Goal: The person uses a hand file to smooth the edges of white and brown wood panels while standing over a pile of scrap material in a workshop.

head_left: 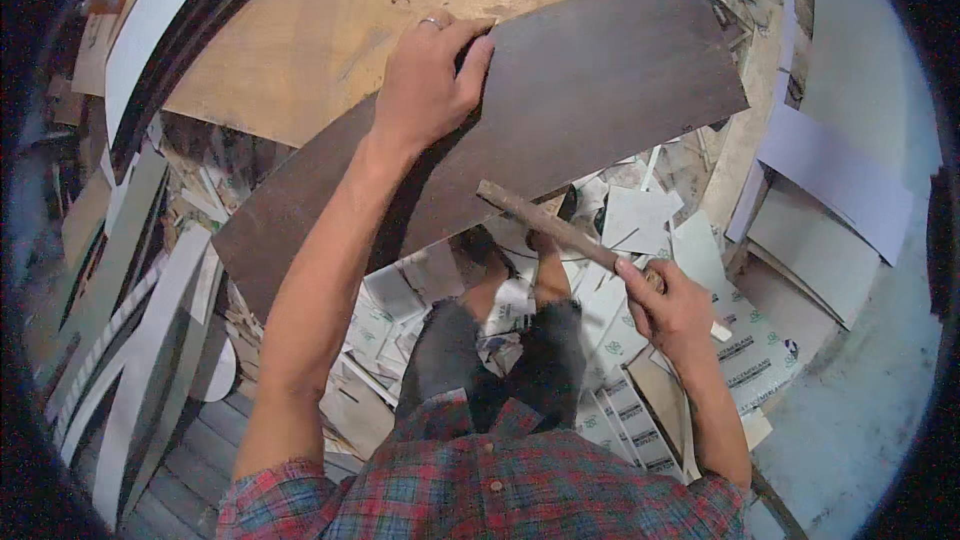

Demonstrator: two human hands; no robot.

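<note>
A long dark brown board lies tilted across the wooden work table, its near side jutting out over the floor. At its far edge my left hand is closed, fingers curled over the edge and thumb along the top. A ring is on one finger. My right hand is wrapped round a narrow, flat brown bar with a rough surface; I cannot tell if it is a file or a wooden stick. The bar's far end overlaps the board's near edge in the picture; whether they touch is unclear. A pale end shows below my right hand.
The light wooden table top extends beyond the board. Long panel strips lean at the left. White offcuts and scraps litter the floor around my feet. Pale sheets are stacked at the right.
</note>
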